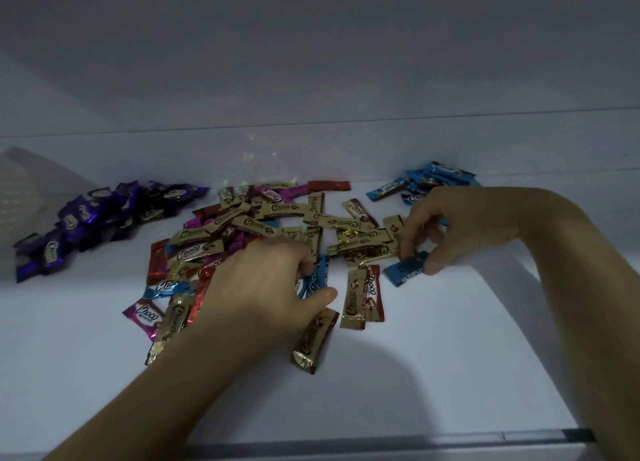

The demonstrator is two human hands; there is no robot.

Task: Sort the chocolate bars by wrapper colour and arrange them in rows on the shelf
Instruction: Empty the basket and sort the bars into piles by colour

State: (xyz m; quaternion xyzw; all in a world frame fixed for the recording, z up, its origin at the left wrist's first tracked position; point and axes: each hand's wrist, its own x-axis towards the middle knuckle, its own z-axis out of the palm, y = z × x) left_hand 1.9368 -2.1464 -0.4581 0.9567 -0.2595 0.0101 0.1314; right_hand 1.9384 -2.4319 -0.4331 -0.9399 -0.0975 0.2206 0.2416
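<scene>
A mixed heap of chocolate bars (263, 225) in gold, red, pink and blue wrappers lies in the middle of the white shelf (450, 356). Purple bars (100, 214) are gathered at the left, blue bars (429, 180) at the back right. My left hand (263, 287) pinches a blue bar (317, 277) at the front of the heap between thumb and fingers. My right hand (460, 228) pinches another blue bar (405, 268) at the heap's right edge. A gold bar (313, 341) lies just below my left thumb.
The shelf's back wall (311, 149) rises right behind the bars. A pale mesh-like bag (27, 190) sits at the far left behind the purple bars. The shelf's front edge (346, 443) runs along the bottom, with bare white surface in front of the heap.
</scene>
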